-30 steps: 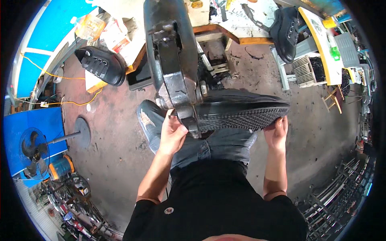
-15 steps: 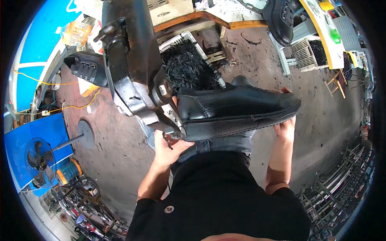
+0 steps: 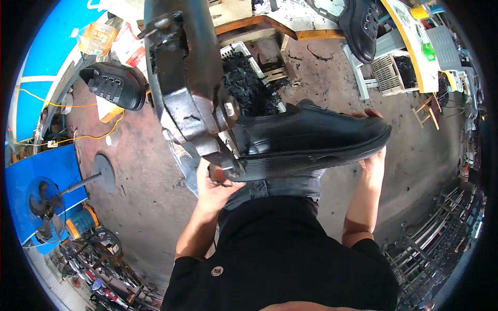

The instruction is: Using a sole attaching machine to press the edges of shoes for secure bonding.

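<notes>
A black leather shoe (image 3: 311, 140) lies sideways in front of me, its sole edge toward my body. My right hand (image 3: 374, 159) is closed around the toe end, fingertips showing over the far side and thumb below. At the other end, my left hand (image 3: 211, 189) is closed at the near lower edge of the shoe, partly hidden by the machine. A dark curled bit shows by its fingers. The metal head of a machine (image 3: 194, 116) comes down from above. Its lower tip (image 3: 226, 165) meets the shoe's edge right by my left fingers.
Behind the shoe stands a white crate (image 3: 277, 101) full of black scraps. Another black shoe (image 3: 115, 85) rests at the left, and one more (image 3: 359, 28) at the upper right. A fan (image 3: 46, 205) stands at far left, metal racks (image 3: 430, 243) at lower right.
The shoe has turned slightly, its sole edge now tilted differently, and its toe has shifted a little right with my right hand. Both hands keep their hold. The whole view has shifted slightly.
</notes>
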The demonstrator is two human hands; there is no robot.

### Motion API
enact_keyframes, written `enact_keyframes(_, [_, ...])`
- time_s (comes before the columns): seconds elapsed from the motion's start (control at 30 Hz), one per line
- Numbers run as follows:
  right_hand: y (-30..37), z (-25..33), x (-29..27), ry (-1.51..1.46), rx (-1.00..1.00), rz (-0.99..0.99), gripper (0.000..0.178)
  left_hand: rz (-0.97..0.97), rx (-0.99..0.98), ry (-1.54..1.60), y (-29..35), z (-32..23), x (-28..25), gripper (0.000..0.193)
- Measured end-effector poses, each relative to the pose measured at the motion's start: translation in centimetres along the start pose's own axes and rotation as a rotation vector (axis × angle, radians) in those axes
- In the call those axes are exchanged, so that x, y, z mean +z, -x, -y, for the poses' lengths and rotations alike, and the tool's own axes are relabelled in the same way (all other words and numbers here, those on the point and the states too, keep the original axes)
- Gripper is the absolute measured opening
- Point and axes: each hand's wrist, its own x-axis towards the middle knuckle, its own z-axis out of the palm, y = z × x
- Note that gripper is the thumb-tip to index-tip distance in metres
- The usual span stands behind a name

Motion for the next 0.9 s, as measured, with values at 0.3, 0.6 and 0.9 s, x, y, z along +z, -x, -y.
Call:
enact_keyframes(0.3, [-2.1, 1.7, 6.2, 0.121, -0.055, 0.268, 0.085, -0.039, 0.011, 0.249, -0.5, -0.3, -5.3, 0.113])
enact_keyframes(0.6, [-2.7, -1.0, 10.5, -0.003, -0.034, 0.409, 0.076, -0.128, 0.090, 0.250, -0.4, -2.2, -7.4, 0.110])
enact_keyframes(0.9, [-2.5, -1.9, 13.4, 0.096, -0.111, 0.435, 0.068, -0.152, 0.216, -0.387, -0.5, -4.0, -8.9, 0.102])
